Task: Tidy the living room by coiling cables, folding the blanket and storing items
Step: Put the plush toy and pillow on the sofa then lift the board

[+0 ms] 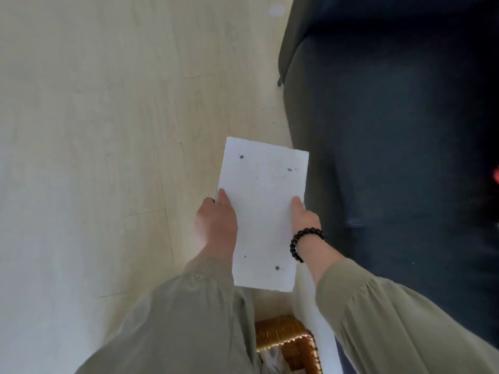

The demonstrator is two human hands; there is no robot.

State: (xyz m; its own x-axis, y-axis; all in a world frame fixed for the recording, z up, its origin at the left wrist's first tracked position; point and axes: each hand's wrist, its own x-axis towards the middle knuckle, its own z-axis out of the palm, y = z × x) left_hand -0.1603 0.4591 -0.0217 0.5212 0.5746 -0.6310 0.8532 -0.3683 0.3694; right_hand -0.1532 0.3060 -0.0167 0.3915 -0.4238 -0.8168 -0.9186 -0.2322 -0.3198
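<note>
Looks like the storing-items bit to me. Both hands are on a white sheet (pixel 263 211) (or a thin board, hard to say), held flat in the air just beyond the basket (pixel 286 336). The left hand (pixel 216 222) pinches one long edge and the right hand (pixel 305 217) the other, thumbs on top, fingers tucked underneath out of sight. The dark sofa (pixel 391 157) runs along the basket's right, with pale floor (pixel 108 130) to its left. Next move, I'd guess: bring the sheet back over the basket and tip it on edge so it slides in.
</note>
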